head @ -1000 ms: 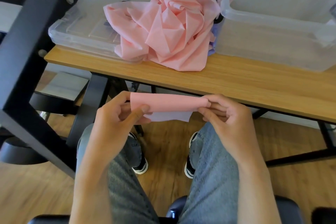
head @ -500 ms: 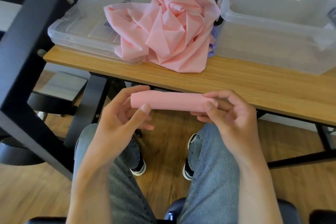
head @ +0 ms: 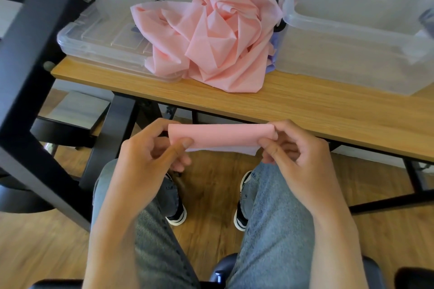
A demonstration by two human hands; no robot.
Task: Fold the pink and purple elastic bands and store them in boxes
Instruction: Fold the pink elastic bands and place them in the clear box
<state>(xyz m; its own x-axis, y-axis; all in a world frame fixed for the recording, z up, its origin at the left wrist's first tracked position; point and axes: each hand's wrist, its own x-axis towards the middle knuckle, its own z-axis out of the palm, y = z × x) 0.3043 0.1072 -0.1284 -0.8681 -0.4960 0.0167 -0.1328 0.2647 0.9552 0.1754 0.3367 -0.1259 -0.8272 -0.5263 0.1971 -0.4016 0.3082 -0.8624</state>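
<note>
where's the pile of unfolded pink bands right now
In the head view the pink pile lies on the wooden table, between the flat clear lid on its left and the open clear box on its right.

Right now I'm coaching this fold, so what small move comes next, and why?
Probably one more fold: the pink band is a flat strip pinched at each end by the left hand and right hand, with a loose layer below it.

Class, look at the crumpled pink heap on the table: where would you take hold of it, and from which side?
Judging by its shape, pinch the pink heap at its high crumpled middle from above. The clear box blocks its right, and its left drapes over the flat lid, so a side approach seems worse.
</note>
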